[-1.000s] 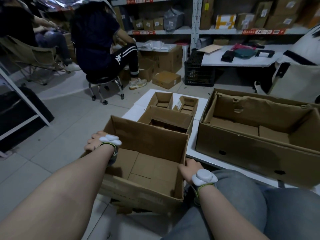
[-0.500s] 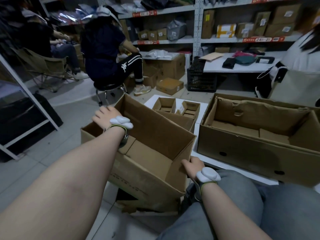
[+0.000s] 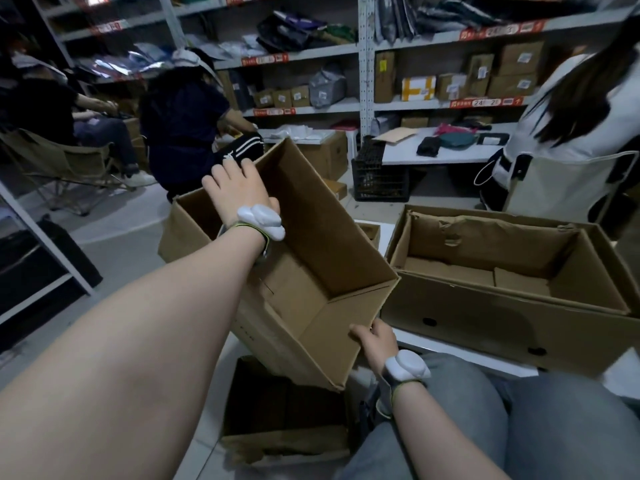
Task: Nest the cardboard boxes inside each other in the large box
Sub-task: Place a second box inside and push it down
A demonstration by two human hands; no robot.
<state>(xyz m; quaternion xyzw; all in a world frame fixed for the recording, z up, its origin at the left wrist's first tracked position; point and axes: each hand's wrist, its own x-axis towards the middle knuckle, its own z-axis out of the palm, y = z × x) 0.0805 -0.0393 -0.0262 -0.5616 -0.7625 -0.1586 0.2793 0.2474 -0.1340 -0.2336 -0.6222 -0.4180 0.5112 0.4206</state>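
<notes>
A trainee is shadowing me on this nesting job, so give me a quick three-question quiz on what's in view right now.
1. True or false: the lifted box is held level.
2. The left hand grips its far rim. The near corner is held by: A) the right hand; B) nothing; C) a knee.
3. Fill in: the large box shows ___ smaller boxes inside.

Key: 1 false, it is tilted; 2 A; 3 no.

The held box [image 3: 311, 220] hides most of a small box [image 3: 370, 233]; the large box [image 3: 485, 317] runs off frame
</notes>
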